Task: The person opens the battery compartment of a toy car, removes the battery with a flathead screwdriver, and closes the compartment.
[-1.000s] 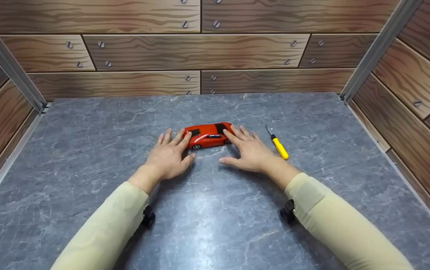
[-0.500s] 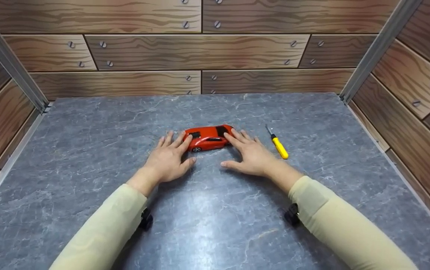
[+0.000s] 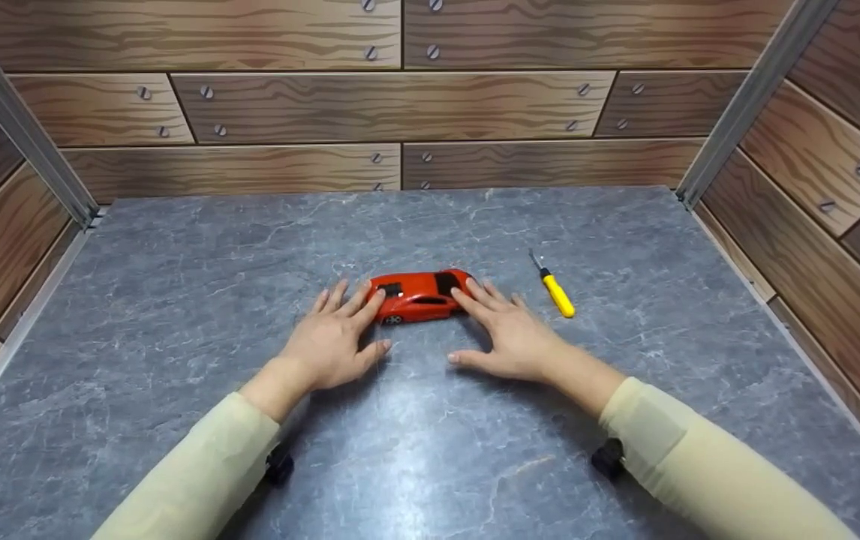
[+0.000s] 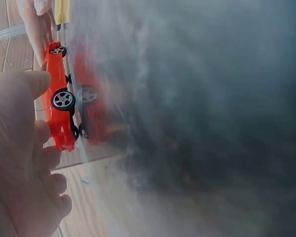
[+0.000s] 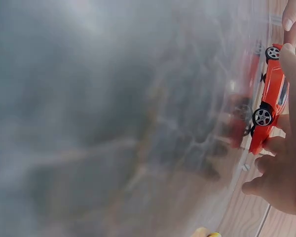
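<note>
A red toy car (image 3: 416,286) with black windows stands on the grey marbled table, lying crosswise in front of the person. The left hand (image 3: 330,341), palm down with spread, straight fingers, touches the car's left end. At the right end, the right hand (image 3: 516,337) rests its extended fingertips on the car near the dark windscreen. Both thumbs point inward, apart from the car in the head view. The car's silver-spoked wheels show in the left wrist view, on the car's side (image 4: 56,94), and in the right wrist view, below the red body (image 5: 273,86).
A screwdriver (image 3: 557,294) with a yellow handle lies right of the right hand. Wood-patterned walls (image 3: 400,105) with metal corner posts enclose the back and sides of the table (image 3: 212,247).
The toy car has slid toward the person, with both hands moving back along with it and keeping their fingers on it. The screwdriver has stayed put.
</note>
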`<state>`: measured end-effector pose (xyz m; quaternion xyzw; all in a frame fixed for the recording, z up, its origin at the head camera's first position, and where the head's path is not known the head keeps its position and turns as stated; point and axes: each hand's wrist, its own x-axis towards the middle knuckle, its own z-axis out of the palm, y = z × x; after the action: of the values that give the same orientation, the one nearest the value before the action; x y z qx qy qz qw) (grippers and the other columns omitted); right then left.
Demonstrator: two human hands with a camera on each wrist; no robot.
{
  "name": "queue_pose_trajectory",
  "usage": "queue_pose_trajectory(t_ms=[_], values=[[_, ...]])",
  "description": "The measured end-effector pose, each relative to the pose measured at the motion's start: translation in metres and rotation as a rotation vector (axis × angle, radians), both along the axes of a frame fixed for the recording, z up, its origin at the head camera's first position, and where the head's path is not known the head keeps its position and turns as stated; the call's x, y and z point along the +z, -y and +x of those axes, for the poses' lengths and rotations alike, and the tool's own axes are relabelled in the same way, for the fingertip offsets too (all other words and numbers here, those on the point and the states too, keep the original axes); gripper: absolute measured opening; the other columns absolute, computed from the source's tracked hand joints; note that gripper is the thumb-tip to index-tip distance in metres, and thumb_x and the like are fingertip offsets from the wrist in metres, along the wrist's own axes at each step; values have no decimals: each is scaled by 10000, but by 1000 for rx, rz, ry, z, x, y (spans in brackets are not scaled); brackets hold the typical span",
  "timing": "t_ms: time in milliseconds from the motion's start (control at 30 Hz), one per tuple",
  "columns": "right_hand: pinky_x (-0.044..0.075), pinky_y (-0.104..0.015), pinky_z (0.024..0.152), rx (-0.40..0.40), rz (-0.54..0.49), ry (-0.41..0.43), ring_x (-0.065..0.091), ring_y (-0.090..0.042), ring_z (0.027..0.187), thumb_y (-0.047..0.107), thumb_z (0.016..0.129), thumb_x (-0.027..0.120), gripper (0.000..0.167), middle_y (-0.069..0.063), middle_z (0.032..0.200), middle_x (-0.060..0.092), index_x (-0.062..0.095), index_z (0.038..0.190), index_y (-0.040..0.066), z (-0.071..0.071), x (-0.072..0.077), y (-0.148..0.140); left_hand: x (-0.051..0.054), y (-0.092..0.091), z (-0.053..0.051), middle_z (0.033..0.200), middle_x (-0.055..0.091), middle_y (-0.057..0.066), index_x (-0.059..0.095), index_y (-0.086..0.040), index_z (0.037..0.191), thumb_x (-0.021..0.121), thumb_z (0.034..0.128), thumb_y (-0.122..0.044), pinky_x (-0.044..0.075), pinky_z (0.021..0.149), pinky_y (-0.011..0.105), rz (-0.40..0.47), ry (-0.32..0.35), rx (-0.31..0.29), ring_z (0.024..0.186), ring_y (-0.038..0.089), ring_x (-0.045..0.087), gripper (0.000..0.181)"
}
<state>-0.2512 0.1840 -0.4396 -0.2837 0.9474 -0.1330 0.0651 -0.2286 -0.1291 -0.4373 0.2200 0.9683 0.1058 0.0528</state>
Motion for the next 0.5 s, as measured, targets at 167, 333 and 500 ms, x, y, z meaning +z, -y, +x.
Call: queue_pose_trajectory(t_ms=[167,333,500], values=[[162,-681,1255,29,8,-13,140,-375,1612,785,920,606,1043,-45,1775,85,205,1711,237,13,-1,-4,0,0,12,1762,132,99,203,-177,1706,463,1070,-619,76,1304,581,-7,7,-14,1610,429,68,817],[180,-687,1249,40,11,-20,158,-378,1609,784,918,610,1041,-43,1773,100,218,1710,234,24,-1,-7,-1,1,22,1755,154,116,226,-161,1701,485,1065,-615,103,1298,594,-3,-16,-35,1601,449,103,823],[199,-685,1245,44,8,-31,179,-380,1603,793,909,613,1057,-54,1771,119,220,1709,227,35,0,-10,0,1,31,1750,178,127,241,-151,1698,489,1062,-624,114,1296,596,-1,-31,-53,1599,448,116,831]])
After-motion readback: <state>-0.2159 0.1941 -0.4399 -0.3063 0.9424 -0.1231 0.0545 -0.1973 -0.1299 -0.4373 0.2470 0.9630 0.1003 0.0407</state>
